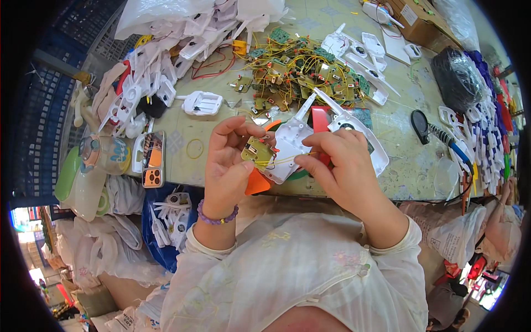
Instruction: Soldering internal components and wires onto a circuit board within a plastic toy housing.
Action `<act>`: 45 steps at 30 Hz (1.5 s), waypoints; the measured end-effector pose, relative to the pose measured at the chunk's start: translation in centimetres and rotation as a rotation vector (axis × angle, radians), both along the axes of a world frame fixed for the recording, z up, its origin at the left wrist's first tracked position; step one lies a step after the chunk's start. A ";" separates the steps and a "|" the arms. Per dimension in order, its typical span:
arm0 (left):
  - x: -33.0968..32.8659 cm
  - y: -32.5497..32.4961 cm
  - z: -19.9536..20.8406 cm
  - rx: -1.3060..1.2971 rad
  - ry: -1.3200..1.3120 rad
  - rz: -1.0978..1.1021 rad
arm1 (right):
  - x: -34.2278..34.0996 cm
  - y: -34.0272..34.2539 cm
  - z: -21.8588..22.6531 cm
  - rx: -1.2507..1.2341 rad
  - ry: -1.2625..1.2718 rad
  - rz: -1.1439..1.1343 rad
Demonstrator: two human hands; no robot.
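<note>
My left hand, with a purple bead bracelet at its wrist, grips a small green-brown circuit board between thumb and fingers. Thin yellow wires run from the board toward my right hand, whose thumb and forefinger are pinched on them. Behind the wires is a white plastic housing half with a narrow stem; whether a hand touches it is unclear. Another white housing lies beyond my right fingers, partly covered by them. Below the board shows an orange piece.
A tangled heap of wired circuit boards lies ahead. White plastic shells pile up at the far left, near a single shell. A phone and a jar stand left. At right are a soldering iron and a black-wrapped bundle.
</note>
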State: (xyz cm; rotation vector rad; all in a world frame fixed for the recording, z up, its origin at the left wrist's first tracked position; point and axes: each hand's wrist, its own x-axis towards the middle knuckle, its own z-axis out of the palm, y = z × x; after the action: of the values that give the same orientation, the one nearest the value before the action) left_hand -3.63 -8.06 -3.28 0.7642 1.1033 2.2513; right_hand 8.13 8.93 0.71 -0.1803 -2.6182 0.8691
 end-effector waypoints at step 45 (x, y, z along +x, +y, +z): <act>1.4 3.5 2.8 -0.563 0.685 0.022 | 2.1 0.8 -3.9 -0.431 0.525 0.059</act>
State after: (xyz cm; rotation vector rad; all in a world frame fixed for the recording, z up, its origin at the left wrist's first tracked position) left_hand -2.26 -4.56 -0.48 1.2962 1.9420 1.5620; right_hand 10.21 9.68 -3.18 0.0164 -1.9417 1.2927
